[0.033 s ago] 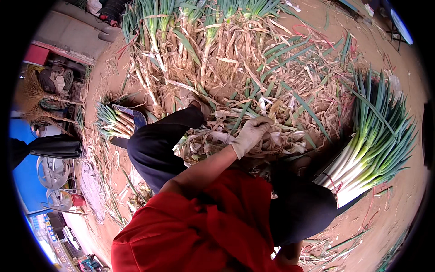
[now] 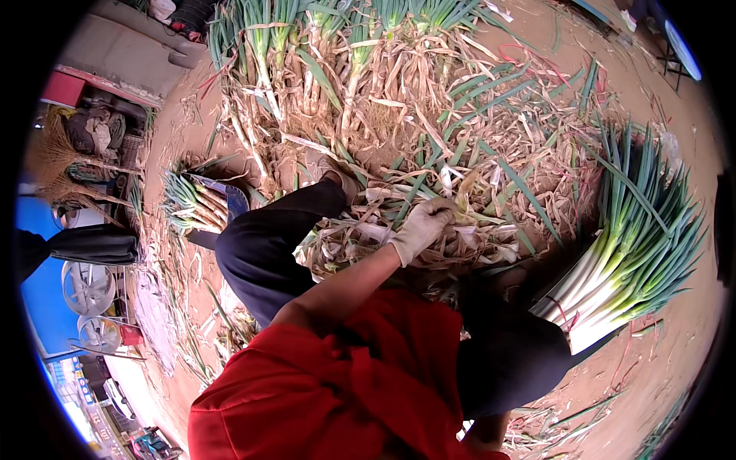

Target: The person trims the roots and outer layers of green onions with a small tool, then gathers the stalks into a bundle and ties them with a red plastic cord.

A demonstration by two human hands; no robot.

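My left hand (image 2: 425, 228), in a pale glove, reaches over a heap of dry husks and trimmed peels (image 2: 479, 238) between my legs. Its fingers are curled closed beside yellowish leaves (image 2: 465, 205), and what they grip, if anything, is too small to make out. My bare right forearm (image 2: 484, 428) shows at the bottom behind my knee; the hand is out of sight. A bundle of trimmed green onions (image 2: 629, 238), white stalks tied in red, lies at my right.
Untrimmed green onions (image 2: 330, 69) line the far side above loose leaves. A smaller bunch (image 2: 195, 199) rests left beside my knee. Farther left are brooms (image 2: 77, 172), a red box (image 2: 63, 87), metal pans (image 2: 90, 287) and a blue surface (image 2: 42, 295). A folding stand (image 2: 675, 61) is upper right.
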